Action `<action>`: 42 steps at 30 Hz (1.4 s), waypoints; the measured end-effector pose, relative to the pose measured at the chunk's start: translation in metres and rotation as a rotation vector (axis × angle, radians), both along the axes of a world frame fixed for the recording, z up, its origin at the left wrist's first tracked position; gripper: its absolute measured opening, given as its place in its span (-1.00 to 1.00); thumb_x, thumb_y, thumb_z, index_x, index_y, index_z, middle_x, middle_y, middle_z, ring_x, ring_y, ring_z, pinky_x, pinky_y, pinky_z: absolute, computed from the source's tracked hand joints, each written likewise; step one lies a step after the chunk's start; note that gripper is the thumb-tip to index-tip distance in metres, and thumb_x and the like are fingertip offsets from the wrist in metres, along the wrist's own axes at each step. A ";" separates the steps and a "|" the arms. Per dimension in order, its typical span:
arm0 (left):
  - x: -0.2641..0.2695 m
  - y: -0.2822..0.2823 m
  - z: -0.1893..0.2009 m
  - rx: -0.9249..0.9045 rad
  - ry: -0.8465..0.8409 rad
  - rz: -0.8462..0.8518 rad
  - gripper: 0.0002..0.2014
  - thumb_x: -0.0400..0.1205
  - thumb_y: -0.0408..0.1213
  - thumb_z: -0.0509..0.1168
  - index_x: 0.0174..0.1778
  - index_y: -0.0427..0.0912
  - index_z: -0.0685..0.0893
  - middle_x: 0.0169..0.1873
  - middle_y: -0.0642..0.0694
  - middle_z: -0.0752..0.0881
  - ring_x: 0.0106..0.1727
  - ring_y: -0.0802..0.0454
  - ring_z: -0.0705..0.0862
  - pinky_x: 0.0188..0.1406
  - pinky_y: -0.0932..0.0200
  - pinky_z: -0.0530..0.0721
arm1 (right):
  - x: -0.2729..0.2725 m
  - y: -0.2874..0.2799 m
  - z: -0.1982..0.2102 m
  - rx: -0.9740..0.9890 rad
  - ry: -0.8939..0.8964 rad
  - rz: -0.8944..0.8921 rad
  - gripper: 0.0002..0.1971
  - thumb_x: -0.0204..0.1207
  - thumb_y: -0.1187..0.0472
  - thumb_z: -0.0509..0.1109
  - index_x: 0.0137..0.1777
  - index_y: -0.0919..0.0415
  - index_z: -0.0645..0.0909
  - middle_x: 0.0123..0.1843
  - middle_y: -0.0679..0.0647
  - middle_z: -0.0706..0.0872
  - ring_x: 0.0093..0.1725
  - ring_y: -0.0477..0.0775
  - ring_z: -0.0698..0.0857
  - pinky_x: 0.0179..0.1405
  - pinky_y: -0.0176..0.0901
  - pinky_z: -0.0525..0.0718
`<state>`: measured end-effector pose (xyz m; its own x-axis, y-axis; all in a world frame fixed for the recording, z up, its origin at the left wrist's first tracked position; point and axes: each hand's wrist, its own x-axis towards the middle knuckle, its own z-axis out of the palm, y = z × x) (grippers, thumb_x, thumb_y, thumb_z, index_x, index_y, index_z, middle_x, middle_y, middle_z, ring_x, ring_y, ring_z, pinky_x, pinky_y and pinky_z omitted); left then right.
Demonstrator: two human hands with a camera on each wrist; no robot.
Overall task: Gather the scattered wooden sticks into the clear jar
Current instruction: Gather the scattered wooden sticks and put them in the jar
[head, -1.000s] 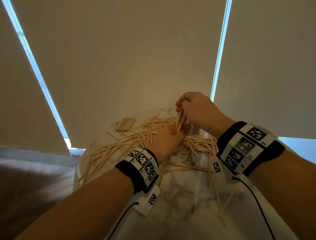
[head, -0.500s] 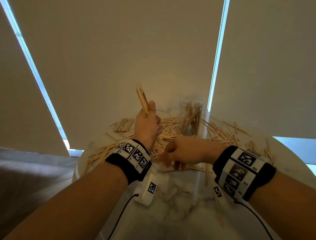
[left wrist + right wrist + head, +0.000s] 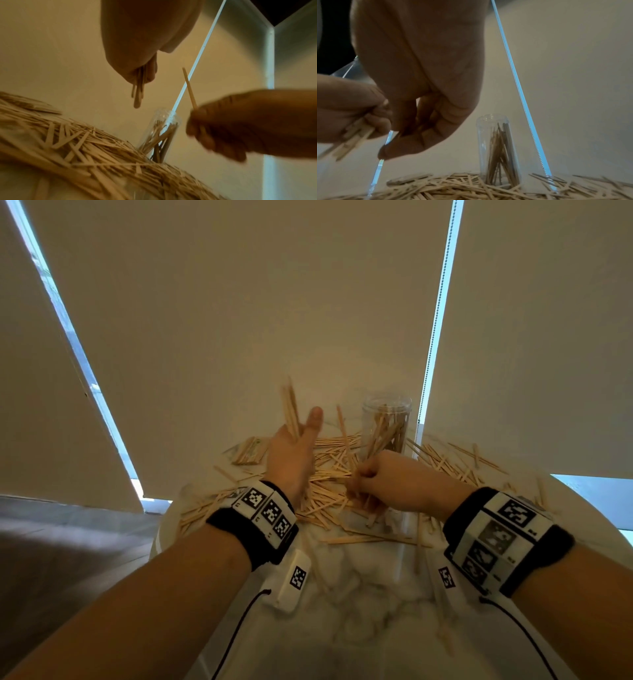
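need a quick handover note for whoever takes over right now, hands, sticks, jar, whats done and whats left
Left hand: raised above the pile, gripping a small bundle of sticks upright.
Right hand: low over the pile in front of the jar, fingers curled round at least one stick.
Clear jar: upright at the back of the round marble table, open, partly filled with sticks.
Done: some sticks are in the jar.
Left: drop in both handfuls, then gather the scattered sticks covering the table around the jar.
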<state>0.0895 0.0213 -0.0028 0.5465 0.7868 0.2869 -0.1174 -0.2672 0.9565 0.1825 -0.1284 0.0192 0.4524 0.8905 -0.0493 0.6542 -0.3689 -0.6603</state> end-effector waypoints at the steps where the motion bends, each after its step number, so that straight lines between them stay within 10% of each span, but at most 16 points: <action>1: 0.003 -0.006 -0.003 0.009 0.063 -0.077 -0.42 0.56 0.41 0.33 -0.12 -0.12 0.54 -0.41 -0.02 0.57 -0.45 0.00 0.52 -0.37 0.05 0.62 | -0.004 0.003 0.003 0.034 -0.012 0.021 -0.68 0.70 0.03 0.32 -0.12 0.22 0.77 -0.28 0.04 0.84 -0.38 -0.08 0.78 -0.26 -0.23 0.77; 4: 0.014 -0.016 -0.011 -0.005 0.226 -0.227 -0.42 0.57 0.38 0.33 0.00 -0.16 0.64 -0.15 -0.24 0.81 -0.20 -0.28 0.80 -0.08 -0.33 0.82 | -0.015 0.009 0.010 0.032 -0.129 0.078 -0.70 0.69 0.10 0.33 -0.16 0.25 0.76 -0.33 0.08 0.82 -0.40 -0.01 0.77 -0.21 -0.14 0.79; 8: 0.015 -0.019 -0.008 0.167 0.374 -0.208 -0.50 0.80 0.19 0.09 0.06 -0.24 0.61 -0.25 -0.12 0.72 -0.29 -0.06 0.69 -0.15 -0.05 0.72 | -0.020 0.003 0.026 -0.121 -0.359 -0.006 -0.63 0.73 0.07 0.21 -0.27 0.21 0.63 -0.35 0.11 0.68 -0.27 0.17 0.66 -0.27 -0.14 0.63; 15: 0.006 -0.025 -0.006 0.331 0.526 -0.372 -0.57 0.83 0.16 0.00 -0.03 -0.13 0.53 -0.36 -0.07 0.65 -0.40 0.04 0.57 -0.26 0.13 0.55 | -0.005 0.010 0.041 0.246 -0.074 -0.406 -0.63 0.73 0.14 0.08 0.46 0.29 0.36 0.05 0.09 0.62 -0.30 -0.15 0.54 -0.52 -0.29 0.42; 20: 0.000 -0.033 -0.007 0.313 0.473 -0.414 -0.57 0.79 0.19 0.11 -0.15 -0.12 0.45 -0.36 -0.12 0.56 -0.51 0.05 0.49 -0.55 0.24 0.55 | 0.001 0.011 0.041 0.348 -0.044 -0.354 -0.66 0.71 0.14 0.14 -0.02 0.34 0.68 -0.15 0.27 0.82 -0.23 0.27 0.81 -0.22 0.12 0.82; 24: -0.004 -0.032 -0.006 0.453 0.571 -0.450 -0.54 0.80 0.18 0.11 -0.25 -0.11 0.41 -0.36 -0.19 0.54 -0.44 -0.03 0.47 -0.40 0.13 0.53 | 0.012 0.003 0.043 0.208 -0.118 -0.331 -0.75 0.58 0.27 0.29 -0.18 0.37 0.76 -0.24 0.19 0.83 -0.17 0.21 0.84 -0.04 0.11 0.82; 29: 0.000 -0.037 0.001 0.542 0.678 -0.524 -0.51 0.77 0.16 0.22 -0.36 -0.10 0.45 -0.52 0.01 0.49 -0.63 0.22 0.39 -0.44 0.19 0.42 | 0.007 0.005 0.036 0.045 -0.355 -0.215 -0.56 0.74 0.07 0.05 -0.05 0.35 0.68 -0.14 0.25 0.74 -0.13 0.23 0.72 -0.15 -0.02 0.69; 36: -0.001 -0.027 0.013 0.542 0.699 -0.632 -0.54 0.69 0.06 0.41 -0.46 -0.07 0.51 -0.67 0.08 0.53 -0.67 0.24 0.44 -0.52 0.25 0.46 | 0.017 0.008 0.019 -0.116 -0.726 -0.114 -0.50 0.68 -0.08 0.07 -0.44 0.14 0.45 -0.45 0.07 0.52 -0.47 0.03 0.51 -0.48 -0.13 0.40; 42: -0.008 -0.005 0.023 0.296 0.654 -0.387 -0.28 0.67 0.46 0.00 0.18 -0.07 0.80 0.04 -0.10 0.86 -0.03 0.02 0.81 0.02 0.04 0.75 | 0.031 -0.008 0.016 0.013 -0.671 -0.262 -0.54 0.69 -0.01 0.08 -0.43 0.14 0.45 -0.46 0.00 0.48 -0.43 0.05 0.50 -0.42 -0.15 0.42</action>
<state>0.0816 0.0163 0.0203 0.8932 0.4494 -0.0179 0.3042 -0.5743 0.7600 0.2132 -0.1369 0.0352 0.5802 0.7472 0.3241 0.8116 -0.5641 -0.1521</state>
